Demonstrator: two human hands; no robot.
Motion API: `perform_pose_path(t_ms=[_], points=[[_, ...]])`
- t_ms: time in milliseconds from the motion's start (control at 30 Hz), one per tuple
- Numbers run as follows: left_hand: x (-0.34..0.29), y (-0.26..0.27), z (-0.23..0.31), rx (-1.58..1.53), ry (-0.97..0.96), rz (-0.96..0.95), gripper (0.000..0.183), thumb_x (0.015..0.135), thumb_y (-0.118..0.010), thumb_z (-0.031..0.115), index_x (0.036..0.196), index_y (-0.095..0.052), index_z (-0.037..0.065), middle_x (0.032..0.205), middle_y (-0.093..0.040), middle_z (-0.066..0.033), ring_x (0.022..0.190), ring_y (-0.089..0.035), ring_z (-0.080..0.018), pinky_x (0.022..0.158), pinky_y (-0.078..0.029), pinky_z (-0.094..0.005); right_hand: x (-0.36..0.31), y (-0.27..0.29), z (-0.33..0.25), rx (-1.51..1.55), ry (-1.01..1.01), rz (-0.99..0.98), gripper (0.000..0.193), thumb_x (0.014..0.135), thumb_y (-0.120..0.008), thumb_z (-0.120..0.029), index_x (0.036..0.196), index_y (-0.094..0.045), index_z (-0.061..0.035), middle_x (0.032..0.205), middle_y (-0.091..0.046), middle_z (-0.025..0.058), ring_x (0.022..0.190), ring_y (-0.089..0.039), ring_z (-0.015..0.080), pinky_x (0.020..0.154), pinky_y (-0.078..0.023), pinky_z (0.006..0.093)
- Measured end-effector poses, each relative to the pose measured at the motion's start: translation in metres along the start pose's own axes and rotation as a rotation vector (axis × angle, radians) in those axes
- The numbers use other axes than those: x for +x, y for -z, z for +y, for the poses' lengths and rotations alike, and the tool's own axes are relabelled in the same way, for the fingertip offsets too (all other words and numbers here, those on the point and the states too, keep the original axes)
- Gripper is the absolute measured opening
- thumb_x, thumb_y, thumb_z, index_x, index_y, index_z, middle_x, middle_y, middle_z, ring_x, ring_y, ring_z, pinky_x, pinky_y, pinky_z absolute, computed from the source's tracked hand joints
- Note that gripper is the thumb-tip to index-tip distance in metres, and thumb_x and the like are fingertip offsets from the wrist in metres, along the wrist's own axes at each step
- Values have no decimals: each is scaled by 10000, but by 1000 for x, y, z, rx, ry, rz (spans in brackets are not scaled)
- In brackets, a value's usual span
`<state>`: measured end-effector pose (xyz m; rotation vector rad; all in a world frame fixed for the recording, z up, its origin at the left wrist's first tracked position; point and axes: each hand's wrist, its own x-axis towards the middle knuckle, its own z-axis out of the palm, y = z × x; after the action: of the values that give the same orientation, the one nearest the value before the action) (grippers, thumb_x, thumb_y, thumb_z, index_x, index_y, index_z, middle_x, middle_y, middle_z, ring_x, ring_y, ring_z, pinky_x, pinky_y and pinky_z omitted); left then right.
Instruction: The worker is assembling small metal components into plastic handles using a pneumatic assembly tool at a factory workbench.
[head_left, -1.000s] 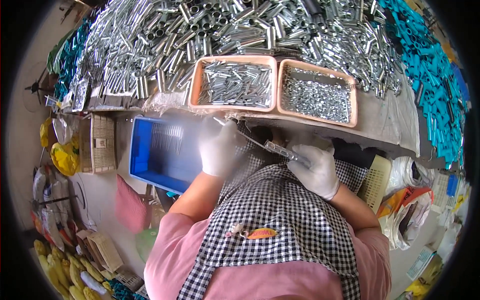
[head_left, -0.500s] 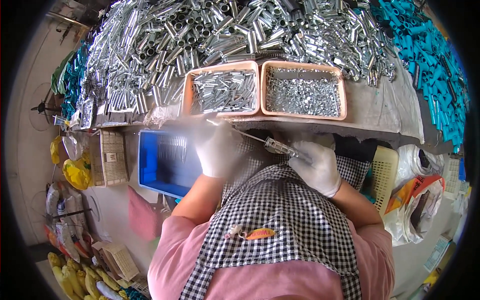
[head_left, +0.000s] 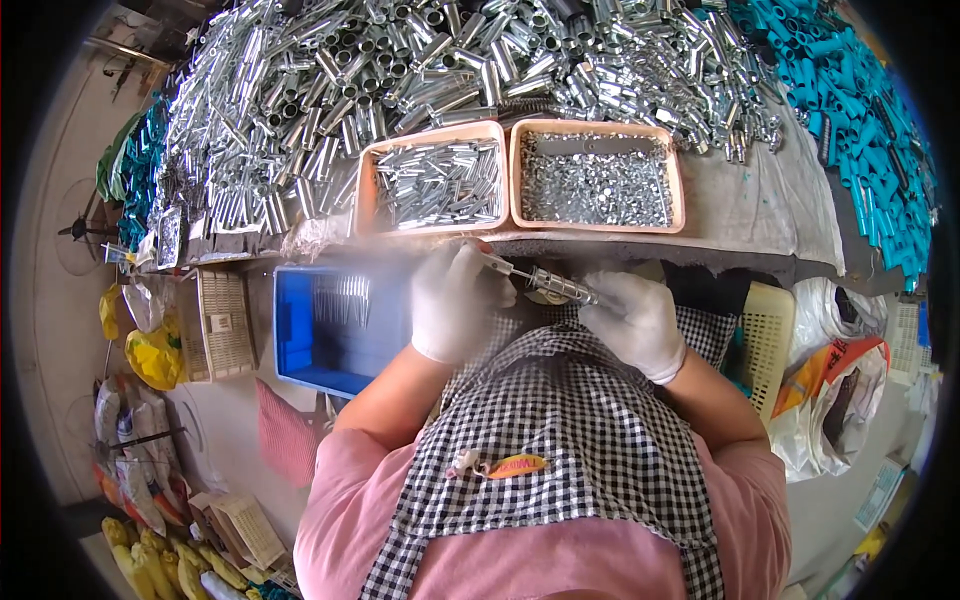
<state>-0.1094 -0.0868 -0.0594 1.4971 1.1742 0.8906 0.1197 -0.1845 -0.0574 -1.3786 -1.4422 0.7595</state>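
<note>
At the far left a small fan (head_left: 76, 228) stands near a pale wall, and below it hangs a yellow bag (head_left: 155, 358). Next comes a cream crate (head_left: 222, 325), then a blue bin (head_left: 293, 335) with a row of thin metal rods (head_left: 342, 300) along its far side. A pink cushion (head_left: 285, 432) is below the bin.

Just right of the bin is the person's left hand (head_left: 458, 305), in a white glove. Its fingers are bent and partly blurred; the thin left end of a slender metal tool (head_left: 556, 287) reaches them, but one cannot tell whether they grip it. The tool slants down to the right, in the gap between the two hands, its thicker, ribbed part in plain sight. Its right end goes into the gloved right hand (head_left: 635, 325), whose fingers are curled around it.

Beyond the hands, at the table's near edge, sit two peach trays side by side: the left tray (head_left: 367, 195) holds short metal tubes, the right tray (head_left: 677, 190) tiny metal bits. Behind them spreads a big heap of shiny tubes (head_left: 400, 70). Below the hands is a black-and-white checked apron (head_left: 570, 420) over a pink shirt (head_left: 355, 480).

To the right are a cream basket (head_left: 768, 345), a white sack (head_left: 835, 400) and, higher up, a pile of teal tubes (head_left: 850, 130).
</note>
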Motion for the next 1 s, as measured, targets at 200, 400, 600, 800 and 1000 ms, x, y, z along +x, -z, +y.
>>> perform_pose_path(t_ms=[200,400,600,800,1000], points=[[-1,-5,35,-562,454,-183,231,950,-601,169,1034,-578,-46,838,-685,-148,682,-685,-203,615,-571,-303,-5,7,4,84,-88,-44,329,730,-782,-63,1008,-675,76,897,-700,194,780,-710,233,704,-561,302],[18,0,38,-537,544,-422,250,1005,-499,142,1063,-618,-70,838,-692,-133,686,-699,-193,672,-606,-329,-5,20,-9,65,-109,-81,327,724,-787,-50,999,-675,84,895,-700,192,813,-706,218,742,-557,294],[16,-18,39,-109,310,-473,328,1010,-532,193,1186,-609,-73,931,-710,-131,743,-690,-162,745,-585,-311,-12,33,-11,78,-183,-3,335,729,-789,-50,1007,-667,91,930,-704,194,844,-705,205,750,-554,296],[7,-50,43,-459,472,-406,305,1014,-520,184,1195,-600,-49,994,-707,-167,785,-717,-222,718,-599,-331,-15,36,3,248,-219,7,401,730,-803,-89,1055,-649,87,972,-698,202,857,-715,254,776,-567,311],[23,-63,29,2,6,-529,261,1015,-488,127,1153,-612,-56,914,-718,-135,770,-715,-213,719,-599,-322,-16,67,14,-271,247,22,459,716,-815,-164,1102,-641,13,921,-685,166,804,-680,328,712,-559,381]])
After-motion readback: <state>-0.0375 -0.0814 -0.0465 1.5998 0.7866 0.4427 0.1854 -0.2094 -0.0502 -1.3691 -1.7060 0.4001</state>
